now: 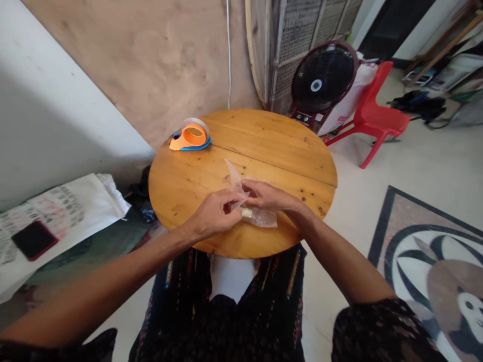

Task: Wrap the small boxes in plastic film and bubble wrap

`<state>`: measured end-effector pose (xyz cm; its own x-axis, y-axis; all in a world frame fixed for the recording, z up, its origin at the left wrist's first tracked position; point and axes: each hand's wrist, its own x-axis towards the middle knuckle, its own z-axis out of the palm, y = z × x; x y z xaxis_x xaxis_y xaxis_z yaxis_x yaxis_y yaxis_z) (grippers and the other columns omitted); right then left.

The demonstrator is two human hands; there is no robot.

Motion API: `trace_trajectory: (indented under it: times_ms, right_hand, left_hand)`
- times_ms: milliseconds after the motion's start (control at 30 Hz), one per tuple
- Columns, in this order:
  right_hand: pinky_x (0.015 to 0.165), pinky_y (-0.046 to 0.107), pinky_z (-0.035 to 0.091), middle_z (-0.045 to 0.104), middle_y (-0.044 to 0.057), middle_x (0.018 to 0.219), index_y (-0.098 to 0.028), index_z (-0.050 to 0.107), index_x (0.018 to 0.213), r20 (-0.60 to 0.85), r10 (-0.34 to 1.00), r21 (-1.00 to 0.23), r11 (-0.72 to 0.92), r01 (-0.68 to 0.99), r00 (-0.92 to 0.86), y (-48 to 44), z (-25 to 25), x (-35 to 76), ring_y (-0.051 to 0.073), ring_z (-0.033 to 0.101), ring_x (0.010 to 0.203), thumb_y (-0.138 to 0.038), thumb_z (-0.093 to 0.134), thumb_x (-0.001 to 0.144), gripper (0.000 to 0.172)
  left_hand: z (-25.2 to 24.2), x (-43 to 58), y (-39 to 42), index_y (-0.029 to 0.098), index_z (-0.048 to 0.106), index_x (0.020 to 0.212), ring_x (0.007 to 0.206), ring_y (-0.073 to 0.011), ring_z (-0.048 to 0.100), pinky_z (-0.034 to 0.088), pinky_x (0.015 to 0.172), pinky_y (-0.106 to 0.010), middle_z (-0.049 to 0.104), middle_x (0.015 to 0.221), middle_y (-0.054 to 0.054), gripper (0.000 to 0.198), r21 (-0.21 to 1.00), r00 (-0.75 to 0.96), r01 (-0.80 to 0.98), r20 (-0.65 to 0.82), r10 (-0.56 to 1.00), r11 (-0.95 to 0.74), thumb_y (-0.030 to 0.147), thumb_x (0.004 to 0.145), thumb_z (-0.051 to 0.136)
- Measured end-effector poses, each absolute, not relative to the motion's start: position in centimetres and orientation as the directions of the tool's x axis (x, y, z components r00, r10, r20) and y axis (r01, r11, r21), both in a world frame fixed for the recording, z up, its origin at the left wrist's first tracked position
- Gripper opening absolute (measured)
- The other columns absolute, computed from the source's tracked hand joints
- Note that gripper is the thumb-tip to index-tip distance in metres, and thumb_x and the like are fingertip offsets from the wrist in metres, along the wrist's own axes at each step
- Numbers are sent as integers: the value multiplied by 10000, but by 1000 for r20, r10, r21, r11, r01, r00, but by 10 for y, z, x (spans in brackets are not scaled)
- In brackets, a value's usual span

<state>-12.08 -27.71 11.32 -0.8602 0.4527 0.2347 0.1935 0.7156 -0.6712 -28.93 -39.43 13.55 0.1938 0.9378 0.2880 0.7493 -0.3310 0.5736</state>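
A small clear plastic bag (pixel 260 217) lies near the front edge of a round wooden table (pixel 271 146), with a small pale item inside it. My left hand (pixel 216 213) pinches the bag's left end, fingers closed. My right hand (pixel 268 196) presses and grips the bag from above, fingers curled on the plastic. A flap of the plastic stands up between the two hands. An orange and blue tape dispenser (pixel 190 136) sits apart at the table's far left.
A black floor fan (pixel 322 80) and a red plastic chair (pixel 375 118) stand behind the table on the right. A white printed sack with a dark phone (pixel 33 240) lies on the left. A patterned rug (pixel 433 261) covers the floor at right.
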Motion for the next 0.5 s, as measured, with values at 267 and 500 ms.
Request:
trace_trajectory:
  times_ms: [267, 500]
  right_hand:
    - [821, 317, 459, 614, 53, 1033, -172, 553, 1030, 185, 332, -732, 675, 96, -925, -274, 123, -116, 181, 542, 917, -299, 653, 831, 257]
    - [871, 344, 493, 633, 78, 1147, -168, 590, 1124, 113, 342, -775, 617, 132, -933, -270, 124, -111, 190, 577, 986, -385, 682, 834, 374]
  left_hand:
    - [118, -297, -405, 175, 670, 1126, 946, -195, 618, 548, 853, -338, 622, 1004, -73, 384, 334, 378, 770, 446, 811, -543, 109, 773, 532]
    - [108, -301, -402, 152, 669, 1092, 872, -207, 596, 562, 781, -363, 603, 950, -93, 229, 135, 463, 789, 511, 724, -599, 198, 893, 565]
